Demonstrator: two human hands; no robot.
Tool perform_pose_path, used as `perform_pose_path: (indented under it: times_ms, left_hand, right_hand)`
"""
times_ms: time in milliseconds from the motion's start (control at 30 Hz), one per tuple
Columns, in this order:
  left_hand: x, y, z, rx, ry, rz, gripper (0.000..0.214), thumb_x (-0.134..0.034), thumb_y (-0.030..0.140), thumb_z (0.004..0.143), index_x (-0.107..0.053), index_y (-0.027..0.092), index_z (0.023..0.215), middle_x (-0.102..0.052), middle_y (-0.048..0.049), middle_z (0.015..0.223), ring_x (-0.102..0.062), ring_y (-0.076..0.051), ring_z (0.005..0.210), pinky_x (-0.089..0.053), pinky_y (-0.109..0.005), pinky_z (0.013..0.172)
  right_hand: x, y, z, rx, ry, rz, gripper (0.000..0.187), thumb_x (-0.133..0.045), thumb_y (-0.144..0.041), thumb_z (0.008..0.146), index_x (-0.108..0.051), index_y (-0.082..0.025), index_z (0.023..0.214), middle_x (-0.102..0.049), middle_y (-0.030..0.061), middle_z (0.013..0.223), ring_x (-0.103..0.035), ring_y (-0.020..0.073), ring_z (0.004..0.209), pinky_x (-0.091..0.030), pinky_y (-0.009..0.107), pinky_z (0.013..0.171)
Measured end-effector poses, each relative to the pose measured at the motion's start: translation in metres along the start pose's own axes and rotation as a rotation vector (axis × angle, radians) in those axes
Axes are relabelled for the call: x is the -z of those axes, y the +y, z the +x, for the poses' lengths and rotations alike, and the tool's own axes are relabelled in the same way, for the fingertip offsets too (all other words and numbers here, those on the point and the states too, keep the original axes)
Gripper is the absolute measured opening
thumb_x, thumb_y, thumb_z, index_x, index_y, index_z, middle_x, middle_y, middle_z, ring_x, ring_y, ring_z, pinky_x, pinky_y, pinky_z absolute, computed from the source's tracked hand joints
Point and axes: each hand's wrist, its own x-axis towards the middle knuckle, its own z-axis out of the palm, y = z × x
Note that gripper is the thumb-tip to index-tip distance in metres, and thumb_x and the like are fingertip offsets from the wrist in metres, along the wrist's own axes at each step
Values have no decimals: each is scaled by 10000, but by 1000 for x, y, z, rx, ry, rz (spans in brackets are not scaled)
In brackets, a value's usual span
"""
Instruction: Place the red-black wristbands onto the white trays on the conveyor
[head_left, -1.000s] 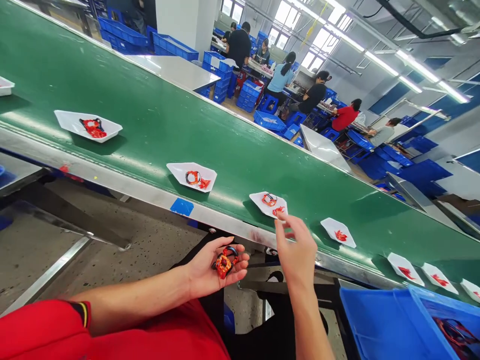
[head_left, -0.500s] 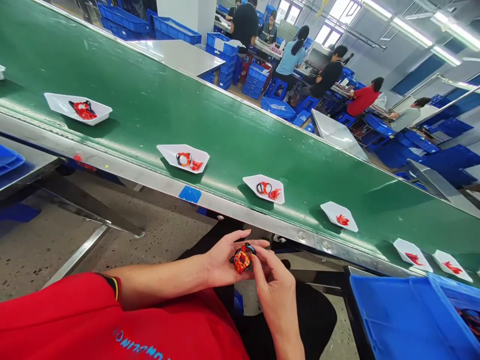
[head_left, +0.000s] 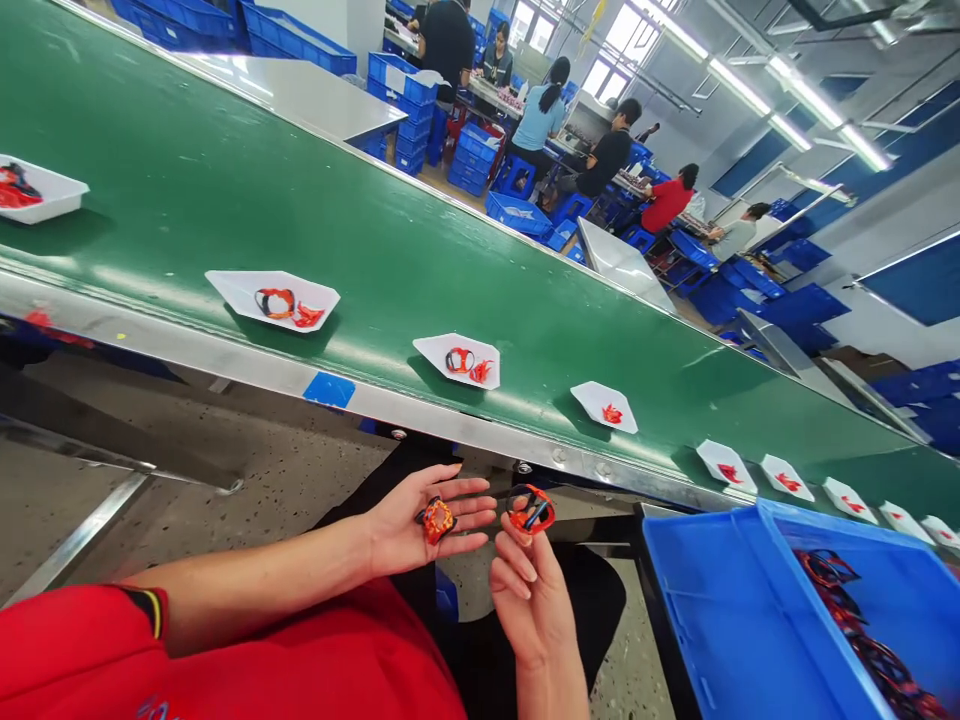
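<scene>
My left hand lies palm up below the belt's edge with its fingers stretched out, and a small orange and black ring part rests on the palm. Just to its right, my right hand pinches a second orange and black ring part between thumb and fingertips. The two parts are a short gap apart. Above them runs the green conveyor belt with a row of white trays; the nearest tray holds a ring and a small red piece.
A blue bin with more orange and black parts stands at the lower right. Other white trays ride the belt to both sides. A steel rail edges the belt. Several people sit at benches among blue crates behind.
My right hand came back from the tray on the belt to my left palm and lifted one ring part off it. The trays have shifted left in view.
</scene>
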Motion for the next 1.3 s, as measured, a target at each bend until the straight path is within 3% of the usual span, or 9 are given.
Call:
perform_pose_path:
  times_ms: [200, 333, 467, 567, 667, 800, 933, 1167, 1300]
  left_hand:
    - [-1, 0, 1, 6, 9, -5, 395, -588, 353, 790, -604, 83, 1077, -691, -133, 1010, -666, -221, 890, -539, -344, 770]
    - [-1, 0, 2, -7, 34, -16, 379, -596, 352, 782, -609, 82, 1048, -696, -127, 979, -668, -223, 874, -542, -345, 763]
    - [-2, 0, 2, -13, 52, -31, 354, -595, 339, 780, -613, 85, 1025, -698, -127, 949, -673, -216, 842, -537, -348, 783]
    - [-4, 0, 1, -7, 44, -36, 345, -601, 340, 776, -614, 89, 1013, -697, -124, 941, -673, -215, 841, -533, -346, 794]
    - [-6, 0, 0, -20, 52, -34, 342, -602, 339, 774, -614, 85, 1003, -697, -129, 933, -671, -217, 848, -527, -344, 801]
    - [-7, 2, -4, -58, 22, -43, 359, -610, 355, 770, -617, 84, 1006, -694, -133, 959, -667, -220, 865, -514, -349, 821]
    - [-6, 6, -4, -88, -53, -75, 352, -584, 359, 785, -624, 87, 1005, -689, -134, 1000, -661, -224, 896, -489, -352, 854]
    - [-7, 3, 7, -104, -105, -108, 363, -549, 366, 796, -633, 72, 993, -687, -142, 1001, -648, -226, 920, -458, -325, 863]
    - [-8, -2, 8, -104, -45, -72, 341, -573, 370, 779, -649, 76, 934, -695, -137, 950, -647, -215, 888, -454, -303, 833]
  right_hand:
    - [8, 9, 4, -21, -11, 76, 188, -719, -286, 705, -642, -173, 834, -390, -81, 612, -223, 2, 403, -233, 59, 320]
    - [3, 0, 6, 120, 73, -149, 185, -714, -341, 713, -634, -187, 775, -426, -75, 598, -248, 10, 408, -216, 95, 332]
    - [-12, -47, 17, 589, 265, -759, 281, -652, -409, 758, -663, -185, 926, -544, -32, 608, -379, 56, 444, -294, 172, 392]
    - [-24, -94, 47, 906, 445, -1264, 335, -592, -418, 780, -686, -160, 971, -651, 36, 703, -512, 119, 546, -406, 248, 536]
    - [-31, -130, 91, 930, 504, -1520, 365, -557, -416, 764, -713, -133, 934, -699, 96, 760, -574, 181, 603, -427, 312, 624]
    - [-30, -151, 123, 828, 449, -1579, 334, -605, -381, 688, -741, -111, 829, -699, 118, 690, -603, 230, 639, -430, 339, 635]
    - [-26, -129, 91, 792, 378, -1524, 425, -556, -414, 753, -690, -128, 1038, -685, 88, 710, -592, 197, 616, -436, 311, 595]
    - [-22, -14, -4, 481, -69, -1424, 395, -601, -405, 786, -621, -217, 1133, -618, 8, 683, -516, 124, 521, -436, 233, 491]
    - [-16, 21, -7, 438, -38, -1406, 416, -653, -392, 748, -620, -212, 1121, -542, -28, 597, -427, 102, 460, -391, 227, 462]
